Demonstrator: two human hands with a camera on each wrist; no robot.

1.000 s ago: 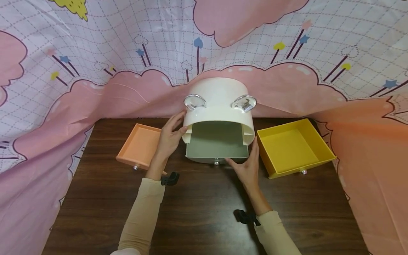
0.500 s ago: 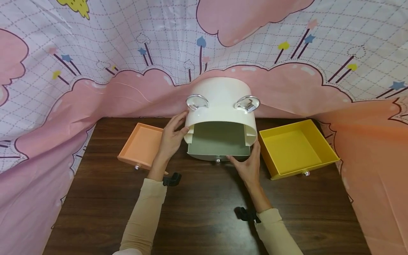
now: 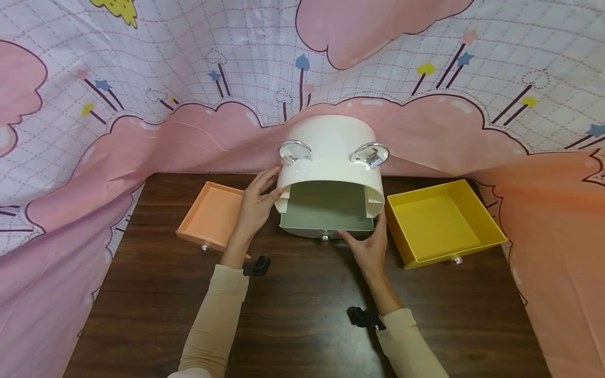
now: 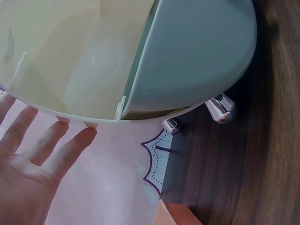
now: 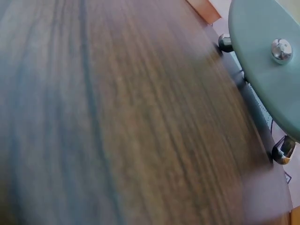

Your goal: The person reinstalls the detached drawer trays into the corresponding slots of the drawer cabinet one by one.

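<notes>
A cream round cabinet (image 3: 331,142) stands at the table's back, its grey-green drawer (image 3: 326,207) partly out at the bottom, also seen as the drawer (image 4: 197,51) and the drawer front (image 5: 267,56) with a silver knob (image 5: 281,50). My left hand (image 3: 255,202) presses flat against the cabinet's left side; its fingers (image 4: 51,145) lie straight on the cream rim (image 4: 75,112). My right hand (image 3: 371,247) touches the drawer's front right corner with straight fingers.
An orange drawer (image 3: 212,214) lies left of the cabinet and a yellow drawer (image 3: 441,220) lies to its right, both on the dark wood table (image 3: 302,315). A pink patterned cloth (image 3: 142,79) hangs behind and along both sides.
The grey-green drawer has slid a little further into the cabinet under my right hand. My left hand has stayed on the cabinet's side.
</notes>
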